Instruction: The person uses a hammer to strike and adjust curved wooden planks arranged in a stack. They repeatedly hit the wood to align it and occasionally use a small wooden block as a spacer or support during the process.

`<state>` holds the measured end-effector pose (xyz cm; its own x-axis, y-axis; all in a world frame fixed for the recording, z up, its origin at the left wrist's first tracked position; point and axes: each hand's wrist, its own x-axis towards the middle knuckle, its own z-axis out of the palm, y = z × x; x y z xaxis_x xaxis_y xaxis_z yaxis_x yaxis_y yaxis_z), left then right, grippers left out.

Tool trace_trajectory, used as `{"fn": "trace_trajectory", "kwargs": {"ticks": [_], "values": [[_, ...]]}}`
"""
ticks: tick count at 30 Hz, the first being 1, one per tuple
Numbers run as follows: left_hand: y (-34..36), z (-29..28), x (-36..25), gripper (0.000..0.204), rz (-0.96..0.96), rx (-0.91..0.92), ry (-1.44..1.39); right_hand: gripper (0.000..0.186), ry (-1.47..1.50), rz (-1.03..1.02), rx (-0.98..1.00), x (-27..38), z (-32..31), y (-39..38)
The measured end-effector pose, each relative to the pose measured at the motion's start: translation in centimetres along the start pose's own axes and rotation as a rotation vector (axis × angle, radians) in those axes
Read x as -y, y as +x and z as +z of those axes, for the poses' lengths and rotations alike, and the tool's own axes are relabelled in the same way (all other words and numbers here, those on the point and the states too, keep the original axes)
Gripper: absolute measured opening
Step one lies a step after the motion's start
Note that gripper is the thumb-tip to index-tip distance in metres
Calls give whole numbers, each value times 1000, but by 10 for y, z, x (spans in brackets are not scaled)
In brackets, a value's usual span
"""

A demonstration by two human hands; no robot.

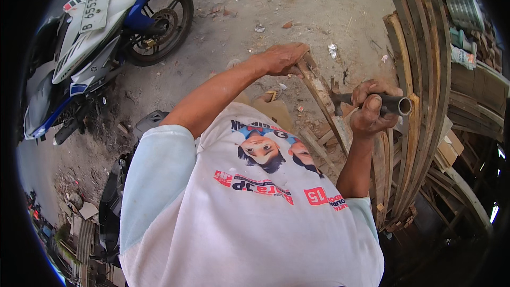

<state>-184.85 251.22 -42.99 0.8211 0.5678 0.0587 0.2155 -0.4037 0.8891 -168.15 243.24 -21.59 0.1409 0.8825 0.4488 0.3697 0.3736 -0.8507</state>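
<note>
My left hand (284, 58) grips the upper end of a weathered wooden slat (325, 101) that slants down toward my body. My right hand (372, 107) is closed around the metal pipe handle of a claw hammer (396, 104), whose dark head (336, 101) sits against the slat just below my left hand. My white printed shirt fills the lower middle of the view and hides the slat's lower end.
A tall stack of long curved wooden planks (419, 74) stands at my right. A blue and white motorcycle (101, 32) is parked at the upper left on dirt ground (276, 0) littered with scraps. A dark scooter part (114, 202) sits at lower left.
</note>
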Motion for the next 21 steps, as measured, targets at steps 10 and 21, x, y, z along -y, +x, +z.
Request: {"fn": "trace_trajectory", "kwargs": {"ticks": [10, 21], "values": [[17, 25, -12, 88, -64, -15, -62, 32, 134, 360, -194, -11, -34, 50], [16, 13, -30, 69, -136, -76, -80, 38, 278, 600, -441, -38, -51, 72]]}}
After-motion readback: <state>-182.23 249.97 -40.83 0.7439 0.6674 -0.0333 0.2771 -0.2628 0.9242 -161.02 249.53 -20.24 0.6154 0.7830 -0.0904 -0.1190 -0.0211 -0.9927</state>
